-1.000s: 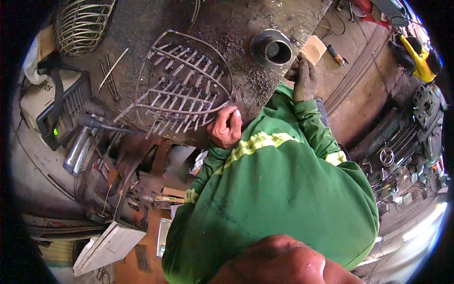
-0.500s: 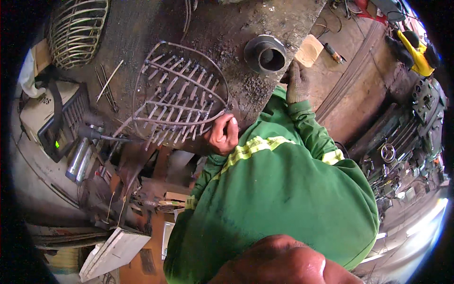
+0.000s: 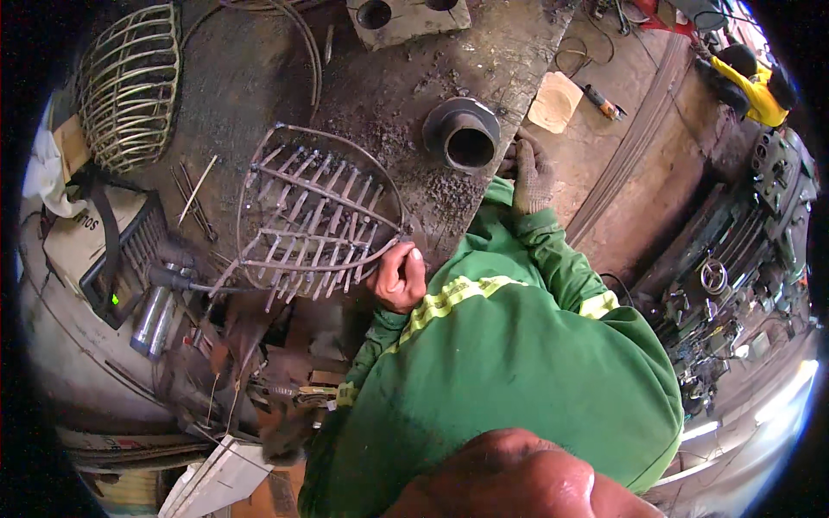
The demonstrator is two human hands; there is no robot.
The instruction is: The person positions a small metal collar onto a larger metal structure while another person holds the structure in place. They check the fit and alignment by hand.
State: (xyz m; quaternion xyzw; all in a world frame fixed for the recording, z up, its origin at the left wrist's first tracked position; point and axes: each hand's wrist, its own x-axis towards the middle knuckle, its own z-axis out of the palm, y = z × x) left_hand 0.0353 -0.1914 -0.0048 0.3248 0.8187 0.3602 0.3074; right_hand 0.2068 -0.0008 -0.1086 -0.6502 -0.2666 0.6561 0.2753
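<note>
A leaf-shaped frame of bent metal rod (image 3: 324,211), with several short slanted bars welded across it, lies on the dirty worktable near its front edge. My bare left hand (image 3: 398,276) is closed at the near right corner of this frame, fingers curled on the rod. Over at the table's right edge is my right hand (image 3: 534,180) in a knitted glove. Its fingers are bent and partly hidden, closed around something dark that I cannot make out. Just left of it stands a short flanged pipe (image 3: 466,142), open end up.
A ribbed metal basket (image 3: 129,91) sits at far left, above a welding machine (image 3: 112,229). Loose rods (image 3: 197,194) lie nearby. At the back is a block with round holes (image 3: 406,19). Beyond the right edge are a wooden piece (image 3: 555,102) and an angle grinder (image 3: 603,102).
The whole view has shifted, bringing the block with holes into sight at the back. Both hands stay in about the same places, the left still at the frame's corner.
</note>
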